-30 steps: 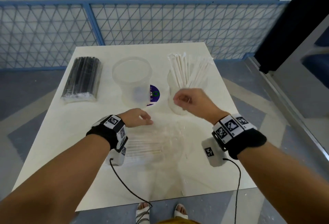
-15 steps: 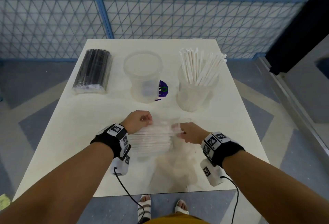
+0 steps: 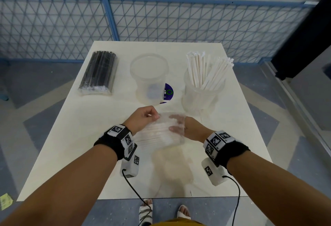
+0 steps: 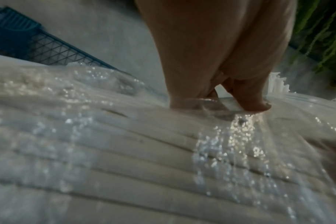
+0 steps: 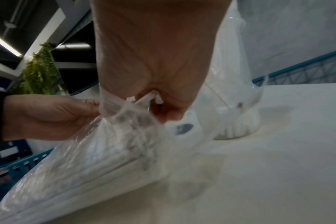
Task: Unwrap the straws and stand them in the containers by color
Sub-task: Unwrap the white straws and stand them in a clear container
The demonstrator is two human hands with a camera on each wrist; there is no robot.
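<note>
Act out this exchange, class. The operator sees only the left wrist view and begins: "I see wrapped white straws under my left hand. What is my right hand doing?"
Observer: Your right hand reaches into the open end of the wrapper, fingers curled round the ends of the white straws.
Operator: Is any container free?
Observer: Yes. An empty container stands mid-table, left of the filled container that holds unwrapped white straws.
Operator: And the black ones?
Observer: The black straw pack lies wrapped at the table's far left, untouched.
</note>
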